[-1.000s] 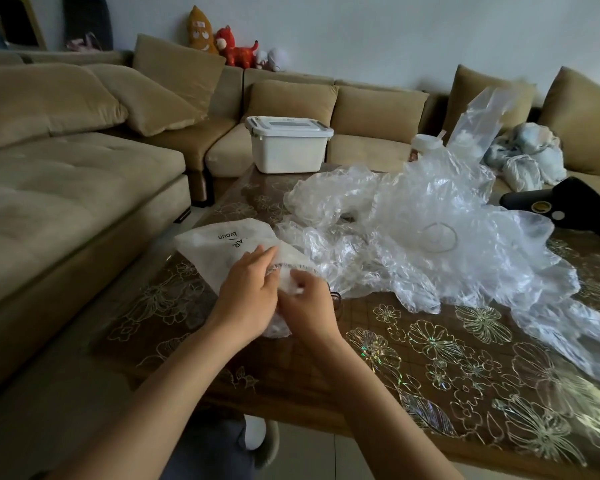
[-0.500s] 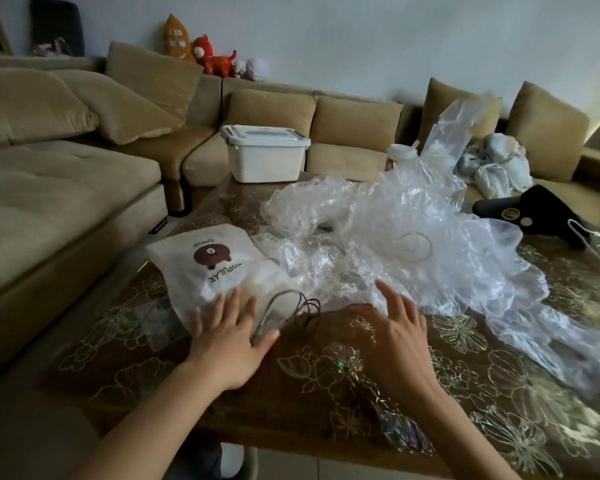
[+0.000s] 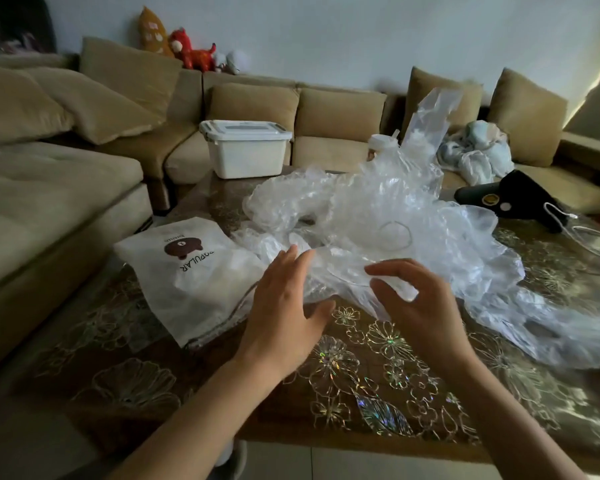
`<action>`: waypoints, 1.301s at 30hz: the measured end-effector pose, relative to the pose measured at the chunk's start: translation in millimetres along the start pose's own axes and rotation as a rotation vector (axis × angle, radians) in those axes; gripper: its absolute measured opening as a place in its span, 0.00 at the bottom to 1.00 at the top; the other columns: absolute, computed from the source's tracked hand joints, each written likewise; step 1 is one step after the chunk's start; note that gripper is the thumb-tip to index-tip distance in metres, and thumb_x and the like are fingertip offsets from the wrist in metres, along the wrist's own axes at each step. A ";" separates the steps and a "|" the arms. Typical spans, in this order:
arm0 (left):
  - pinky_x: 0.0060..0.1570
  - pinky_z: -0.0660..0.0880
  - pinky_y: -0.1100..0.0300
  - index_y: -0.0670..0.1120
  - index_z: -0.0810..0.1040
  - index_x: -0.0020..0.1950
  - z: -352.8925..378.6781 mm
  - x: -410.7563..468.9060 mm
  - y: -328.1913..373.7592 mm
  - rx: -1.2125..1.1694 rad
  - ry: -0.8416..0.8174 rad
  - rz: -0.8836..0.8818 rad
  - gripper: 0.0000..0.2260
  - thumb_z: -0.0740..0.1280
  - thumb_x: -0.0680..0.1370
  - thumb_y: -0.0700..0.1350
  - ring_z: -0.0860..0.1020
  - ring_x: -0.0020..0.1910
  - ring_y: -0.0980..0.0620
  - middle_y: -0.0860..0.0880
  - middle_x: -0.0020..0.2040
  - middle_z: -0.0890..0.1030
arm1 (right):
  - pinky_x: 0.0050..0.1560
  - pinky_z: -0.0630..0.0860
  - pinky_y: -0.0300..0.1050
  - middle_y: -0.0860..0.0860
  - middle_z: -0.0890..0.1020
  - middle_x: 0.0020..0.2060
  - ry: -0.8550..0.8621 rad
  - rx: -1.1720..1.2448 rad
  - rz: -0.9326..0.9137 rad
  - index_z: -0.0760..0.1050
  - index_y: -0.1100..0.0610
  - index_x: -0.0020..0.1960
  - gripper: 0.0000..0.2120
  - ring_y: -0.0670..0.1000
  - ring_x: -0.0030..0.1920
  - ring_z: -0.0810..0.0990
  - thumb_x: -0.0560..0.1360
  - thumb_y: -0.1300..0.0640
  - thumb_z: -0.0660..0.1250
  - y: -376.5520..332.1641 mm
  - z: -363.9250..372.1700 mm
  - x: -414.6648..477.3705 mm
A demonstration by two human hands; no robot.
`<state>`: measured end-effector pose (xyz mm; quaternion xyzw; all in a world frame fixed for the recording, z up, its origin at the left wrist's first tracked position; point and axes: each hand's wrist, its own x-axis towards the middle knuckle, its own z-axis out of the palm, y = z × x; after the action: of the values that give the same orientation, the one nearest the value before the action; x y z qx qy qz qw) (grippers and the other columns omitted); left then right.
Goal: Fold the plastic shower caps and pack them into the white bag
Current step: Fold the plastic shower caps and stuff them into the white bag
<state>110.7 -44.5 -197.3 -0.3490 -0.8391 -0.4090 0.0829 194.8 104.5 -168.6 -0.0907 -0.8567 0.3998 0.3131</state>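
- Left hand (image 3: pixel 284 306): fingers spread and nearly straight, holding nothing, palm down over the near edge of the shower caps (image 3: pixel 378 237), just right of the white bag (image 3: pixel 194 282); whether the fingertips touch the plastic is unclear.
- Right hand (image 3: pixel 420 306): fingers curled and apart, thumb and forefinger open around a fold of clear plastic, not closed on it.
- Both forearms reach forward over the counter (image 3: pixel 361 375).
- The caps lie heaped mid-counter; the bag lies flat to their left.
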 end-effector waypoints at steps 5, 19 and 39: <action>0.63 0.58 0.65 0.51 0.60 0.73 -4.4 6.7 19.2 -0.392 -0.042 -0.235 0.38 0.70 0.67 0.58 0.59 0.69 0.59 0.53 0.73 0.62 | 0.42 0.79 0.36 0.51 0.84 0.38 -0.102 0.430 0.161 0.80 0.57 0.44 0.08 0.49 0.40 0.84 0.69 0.68 0.69 -13.3 -31.3 -2.2; 0.45 0.77 0.55 0.44 0.78 0.45 9.1 18.7 29.3 -1.054 -0.126 -0.716 0.09 0.74 0.68 0.45 0.79 0.40 0.49 0.46 0.41 0.82 | 0.39 0.80 0.42 0.60 0.83 0.43 -0.490 0.716 0.698 0.76 0.67 0.55 0.24 0.54 0.40 0.82 0.74 0.47 0.60 11.7 -53.2 -2.2; 0.30 0.70 0.72 0.45 0.68 0.51 20.4 6.0 -11.2 -0.281 0.174 -0.326 0.07 0.59 0.80 0.49 0.75 0.36 0.61 0.52 0.39 0.76 | 0.61 0.74 0.57 0.62 0.81 0.55 -0.456 0.687 0.725 0.76 0.64 0.59 0.17 0.63 0.58 0.78 0.75 0.54 0.65 53.4 -29.5 -17.7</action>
<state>101.9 -30.9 -215.2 -0.1803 -0.8088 -0.5585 0.0382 221.6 151.2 -202.2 -0.1838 -0.6369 0.7482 -0.0268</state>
